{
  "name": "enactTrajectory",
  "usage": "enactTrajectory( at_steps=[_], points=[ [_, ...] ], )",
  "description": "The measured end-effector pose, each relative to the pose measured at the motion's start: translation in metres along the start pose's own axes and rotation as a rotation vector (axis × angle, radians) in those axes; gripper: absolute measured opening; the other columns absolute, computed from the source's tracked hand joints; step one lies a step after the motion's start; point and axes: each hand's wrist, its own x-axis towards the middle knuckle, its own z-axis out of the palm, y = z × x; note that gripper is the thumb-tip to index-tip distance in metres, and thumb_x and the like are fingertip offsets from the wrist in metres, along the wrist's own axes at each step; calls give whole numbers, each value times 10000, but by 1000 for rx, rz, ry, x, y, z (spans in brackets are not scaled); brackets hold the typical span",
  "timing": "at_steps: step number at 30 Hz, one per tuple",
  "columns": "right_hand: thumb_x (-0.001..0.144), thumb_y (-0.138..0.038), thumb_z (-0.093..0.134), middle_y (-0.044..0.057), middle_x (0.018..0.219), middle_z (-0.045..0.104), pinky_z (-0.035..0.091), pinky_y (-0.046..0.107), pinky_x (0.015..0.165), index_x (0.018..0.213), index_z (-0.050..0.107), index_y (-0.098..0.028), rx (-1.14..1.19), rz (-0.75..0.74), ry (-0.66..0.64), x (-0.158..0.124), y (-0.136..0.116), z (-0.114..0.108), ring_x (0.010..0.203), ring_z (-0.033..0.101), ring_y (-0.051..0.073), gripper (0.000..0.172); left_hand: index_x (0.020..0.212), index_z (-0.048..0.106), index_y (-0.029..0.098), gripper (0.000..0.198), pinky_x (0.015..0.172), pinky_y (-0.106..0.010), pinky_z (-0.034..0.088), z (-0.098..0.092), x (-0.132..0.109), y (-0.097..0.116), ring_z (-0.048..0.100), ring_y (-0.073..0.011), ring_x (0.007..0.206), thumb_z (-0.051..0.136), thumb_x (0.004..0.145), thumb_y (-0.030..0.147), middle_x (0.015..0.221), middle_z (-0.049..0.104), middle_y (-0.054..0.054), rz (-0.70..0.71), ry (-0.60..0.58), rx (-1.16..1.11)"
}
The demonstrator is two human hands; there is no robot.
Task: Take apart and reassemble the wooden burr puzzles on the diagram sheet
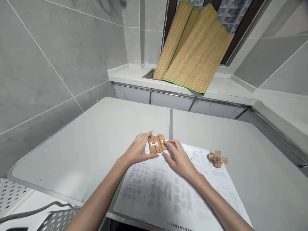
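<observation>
Flat wooden puzzle pieces (157, 148) lie side by side, with white cutout gaps showing between them and handwritten numbers on their faces. My left hand (137, 149) grips their left side, thumb along the near edge and fingers at the far edge. On the right, the wooden puzzle piece marked 2 (161, 138) is tilted slightly against the others. My right hand (177, 158) holds that piece, its index finger over the cutout and its thumb by the near corner. Off to the right stands a cross-shaped wooden puzzle (217, 159), also marked 2.
A large printed sheet (166, 195) with small diagrams lies under the hands on the white table (91, 138). A seam (171, 123) divides the tabletop. Behind it, a bamboo mat (192, 48) leans over a ledge. A cable (36, 208) runs at lower left.
</observation>
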Motion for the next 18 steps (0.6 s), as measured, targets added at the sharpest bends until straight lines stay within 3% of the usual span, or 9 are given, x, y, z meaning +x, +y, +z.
enactTrajectory(
  at_steps=[13, 18],
  points=[
    [1014, -354, 597, 129, 1265, 570, 543, 519, 954, 1247, 581, -279, -84, 12, 55, -2, 12, 1, 1189, 579, 342, 245, 1634, 269, 273, 986, 1121, -523, 481, -4, 0, 3, 500, -366, 1393, 798, 847, 542, 1493, 548, -138, -23, -37, -9],
    [984, -401, 630, 106, 1158, 613, 538, 476, 882, 1110, 582, -267, -96, 66, 102, -3, 16, -1, 1097, 597, 327, 190, 1581, 339, 236, 873, 1169, -512, 435, -10, 3, 5, 472, -350, 1409, 735, 804, 282, 1492, 537, -129, 24, -10, 71]
  ],
)
